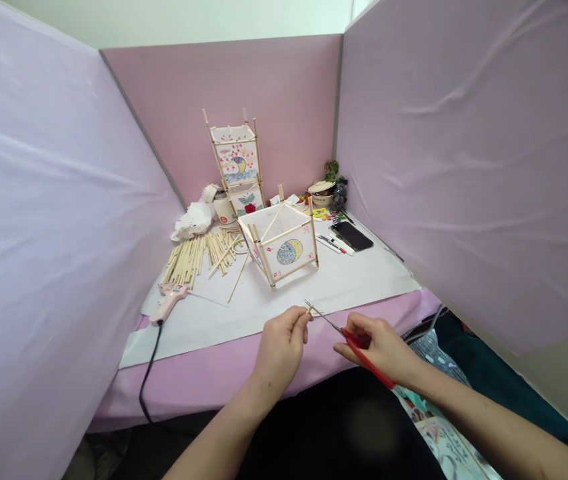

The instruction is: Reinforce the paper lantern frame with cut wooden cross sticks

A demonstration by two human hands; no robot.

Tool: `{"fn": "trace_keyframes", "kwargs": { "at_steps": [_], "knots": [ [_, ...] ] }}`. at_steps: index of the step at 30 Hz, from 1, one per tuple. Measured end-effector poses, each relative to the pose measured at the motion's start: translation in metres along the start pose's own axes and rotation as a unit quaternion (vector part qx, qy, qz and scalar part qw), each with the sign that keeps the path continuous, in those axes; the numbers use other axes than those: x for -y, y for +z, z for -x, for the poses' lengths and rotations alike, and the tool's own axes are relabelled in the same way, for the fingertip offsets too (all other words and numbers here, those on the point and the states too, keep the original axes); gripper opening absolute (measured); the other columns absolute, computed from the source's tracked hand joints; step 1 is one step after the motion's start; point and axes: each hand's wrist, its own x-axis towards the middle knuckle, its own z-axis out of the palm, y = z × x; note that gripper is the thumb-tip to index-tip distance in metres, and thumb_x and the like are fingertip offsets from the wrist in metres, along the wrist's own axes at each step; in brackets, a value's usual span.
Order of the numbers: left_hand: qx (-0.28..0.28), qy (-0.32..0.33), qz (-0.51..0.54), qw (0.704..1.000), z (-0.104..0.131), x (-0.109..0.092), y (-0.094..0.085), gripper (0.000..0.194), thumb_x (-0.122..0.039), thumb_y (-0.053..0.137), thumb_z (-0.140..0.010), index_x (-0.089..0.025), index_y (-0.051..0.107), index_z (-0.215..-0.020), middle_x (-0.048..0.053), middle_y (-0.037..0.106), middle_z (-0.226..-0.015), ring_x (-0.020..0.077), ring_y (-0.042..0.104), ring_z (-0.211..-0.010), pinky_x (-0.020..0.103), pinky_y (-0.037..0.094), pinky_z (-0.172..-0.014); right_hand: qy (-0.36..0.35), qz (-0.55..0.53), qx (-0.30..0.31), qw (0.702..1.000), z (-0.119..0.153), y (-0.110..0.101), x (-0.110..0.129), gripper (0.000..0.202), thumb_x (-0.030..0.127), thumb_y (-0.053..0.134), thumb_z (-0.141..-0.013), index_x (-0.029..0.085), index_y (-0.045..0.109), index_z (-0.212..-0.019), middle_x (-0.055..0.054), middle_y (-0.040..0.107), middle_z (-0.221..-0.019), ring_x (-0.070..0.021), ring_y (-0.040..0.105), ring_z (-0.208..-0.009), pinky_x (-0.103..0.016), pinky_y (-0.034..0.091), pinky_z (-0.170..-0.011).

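Note:
My left hand (284, 337) is closed in a pinch on a small, thin, pale wooden stick (310, 309), whose tip pokes out past the fingers. Red-handled scissors (371, 363) are gripped in my right hand (377, 343), their blades pointing left at the stick. Whether the blades touch it I cannot tell. Just beyond both hands stands a square lantern frame (288, 252) of wooden sticks with painted white panels, its top uncovered. Behind it rises a taller two-tier lantern (237, 160) with painted panels.
Many wooden sticks (184, 260) lie spread at the left. A pink glue gun (170, 303) with a black cord (149, 373) rests at the table's left edge. Pens (331, 245), a black phone (351, 235) and a lidded pot (321, 195) are at the right. Lilac partitions (464, 167) enclose the table.

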Motion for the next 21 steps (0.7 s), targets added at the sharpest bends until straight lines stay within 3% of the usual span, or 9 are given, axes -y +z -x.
{"fn": "trace_keyframes", "kwargs": {
  "at_steps": [5,11,16,21],
  "knots": [
    [0.062,-0.022,0.041,0.997,0.004,0.004,0.012,0.023,-0.026,0.040,-0.089,-0.018,0.059,-0.078,-0.004,0.045,-0.051,0.0119,0.041,-0.050,0.024,0.034,-0.055,-0.013,0.010,0.005,1.000,-0.002,0.004,0.008,0.026,0.030,0.065,-0.075,0.022,0.040,-0.075,0.006,0.047,-0.063,-0.0104,0.041,-0.057,-0.024,0.033,-0.053],
    [0.076,-0.029,0.092,0.992,0.003,0.004,0.005,0.024,-0.028,0.040,-0.090,-0.017,0.057,-0.077,-0.005,0.043,-0.051,0.0104,0.037,-0.050,0.023,0.033,-0.056,-0.020,0.017,0.003,1.000,0.000,0.004,0.006,0.029,0.033,0.061,-0.078,0.022,0.036,-0.070,0.006,0.045,-0.061,-0.0099,0.037,-0.055,-0.024,0.031,-0.051],
    [0.066,-0.046,0.097,0.992,-0.001,0.006,-0.003,0.028,-0.035,0.040,-0.092,-0.017,0.058,-0.079,-0.004,0.046,-0.055,0.0101,0.037,-0.050,0.021,0.031,-0.052,-0.015,0.010,0.015,1.000,0.002,0.003,-0.002,0.031,0.039,0.058,-0.081,0.021,0.037,-0.067,0.005,0.043,-0.057,-0.0096,0.035,-0.052,-0.024,0.029,-0.049],
    [0.012,-0.025,0.051,0.998,-0.003,0.004,-0.004,0.024,-0.036,0.042,-0.092,-0.019,0.058,-0.090,-0.002,0.056,-0.064,0.0110,0.043,-0.055,0.022,0.033,-0.056,-0.002,0.013,0.004,1.000,0.000,0.002,-0.008,0.035,0.042,0.062,-0.079,0.022,0.037,-0.065,0.006,0.042,-0.055,-0.0096,0.035,-0.051,-0.024,0.029,-0.049]
  ]
}}
